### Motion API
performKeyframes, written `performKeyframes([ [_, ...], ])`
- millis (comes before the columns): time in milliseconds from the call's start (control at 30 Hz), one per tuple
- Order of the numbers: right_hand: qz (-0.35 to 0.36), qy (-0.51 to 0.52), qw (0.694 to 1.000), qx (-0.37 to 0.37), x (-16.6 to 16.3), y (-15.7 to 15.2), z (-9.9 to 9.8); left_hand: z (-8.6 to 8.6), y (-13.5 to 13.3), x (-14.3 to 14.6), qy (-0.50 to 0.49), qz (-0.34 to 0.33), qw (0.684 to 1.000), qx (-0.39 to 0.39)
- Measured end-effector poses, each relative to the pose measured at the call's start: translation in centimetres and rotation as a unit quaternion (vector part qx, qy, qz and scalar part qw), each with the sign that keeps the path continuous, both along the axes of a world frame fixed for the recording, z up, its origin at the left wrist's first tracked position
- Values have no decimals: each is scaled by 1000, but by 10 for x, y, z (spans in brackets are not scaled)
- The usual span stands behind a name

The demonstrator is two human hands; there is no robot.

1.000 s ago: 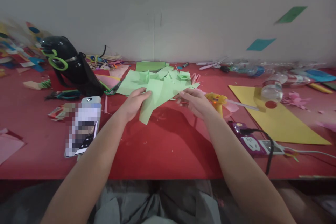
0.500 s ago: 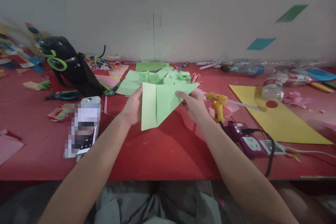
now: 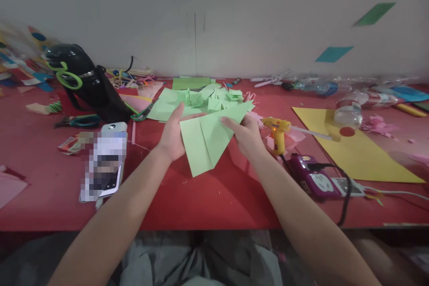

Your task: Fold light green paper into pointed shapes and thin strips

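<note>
A light green sheet of paper (image 3: 197,145), folded to a slanted point at its right end, is held above the table, tilted, with a crease down its middle. My right hand (image 3: 246,134) is closed on its right part, thumb on the front face and fingers behind. At the left edge is my left hand (image 3: 172,136), open, its thumb raised off the paper. Its fingers stretch behind the sheet, mostly hidden. Just beyond the hands lie several folded green paper pieces (image 3: 192,97) on green sheets.
On the red table (image 3: 234,205), a yellow glue gun (image 3: 277,132) stands at right beside a purple power strip (image 3: 317,178) and yellow paper (image 3: 351,156). A phone (image 3: 114,129), pliers (image 3: 82,120) and a black bottle (image 3: 97,89) are at left. Plastic bottles (image 3: 348,114) lie farther right.
The green paper has tilted, its lower edge swinging right and down. My left thumb has come up off the paper's edge. My right hand keeps its grip.
</note>
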State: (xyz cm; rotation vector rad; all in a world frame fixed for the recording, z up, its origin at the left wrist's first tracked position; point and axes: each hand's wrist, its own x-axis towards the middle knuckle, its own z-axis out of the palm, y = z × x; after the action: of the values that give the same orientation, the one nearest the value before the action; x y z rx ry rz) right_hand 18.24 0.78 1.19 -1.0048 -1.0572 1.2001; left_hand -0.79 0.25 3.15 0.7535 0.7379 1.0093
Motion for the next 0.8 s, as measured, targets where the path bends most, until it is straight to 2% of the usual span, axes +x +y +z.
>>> performKeyframes([
  [233, -2, 28, 999, 18, 0, 1, -3, -2, 1, -1, 146, 104, 983, 42],
  [433, 53, 18, 998, 12, -12, -8, -4, -14, 3, 6, 199, 165, 963, 75],
  [500, 48, 11, 999, 20, -14, -8, -5, -15, 3, 8, 209, 183, 958, 77],
  [567, 18, -3, 999, 33, -14, -7, -6, -13, 5, 9, 193, 192, 960, 74],
  [633, -17, -10, 999, 42, -12, -4, -7, -10, 7, 7, 134, 182, 972, 65],
  [800, -34, 0, 999, 32, -4, 0, -8, -1, 10, -5, -18, 114, 993, -9],
])
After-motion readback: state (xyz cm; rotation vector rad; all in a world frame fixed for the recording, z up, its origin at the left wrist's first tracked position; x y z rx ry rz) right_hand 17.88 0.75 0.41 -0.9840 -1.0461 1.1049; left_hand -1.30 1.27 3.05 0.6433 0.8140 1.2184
